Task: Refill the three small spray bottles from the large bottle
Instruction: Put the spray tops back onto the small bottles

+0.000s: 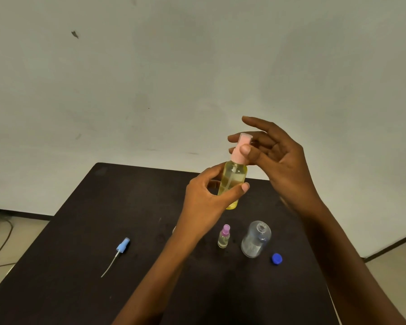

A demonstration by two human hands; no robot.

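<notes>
I have the yellow-filled spray bottle (233, 181) lifted above the far edge of the bench (103, 207). My left hand (205, 202) is clamped round its smooth, clear round body. My right hand (284, 160) pinches the pink sprayer head (240, 148) between thumb and fingers, the other fingers fanned clear.

I judge this step to be turning that head on its thread. I should keep the bottle upright, hold the slick wall firmly without squeezing, and turn from the ribless matte collar, not the nozzle.

Below, toward the right edge, stands a small purple-topped bottle (224, 236). Just beside it is the large bottle (256, 240), clear, domed and uncapped, with its blue cap (277, 258) lying near. Toward the left edge lies a blue sprayer head (123, 246) with its thin dip tube.
</notes>
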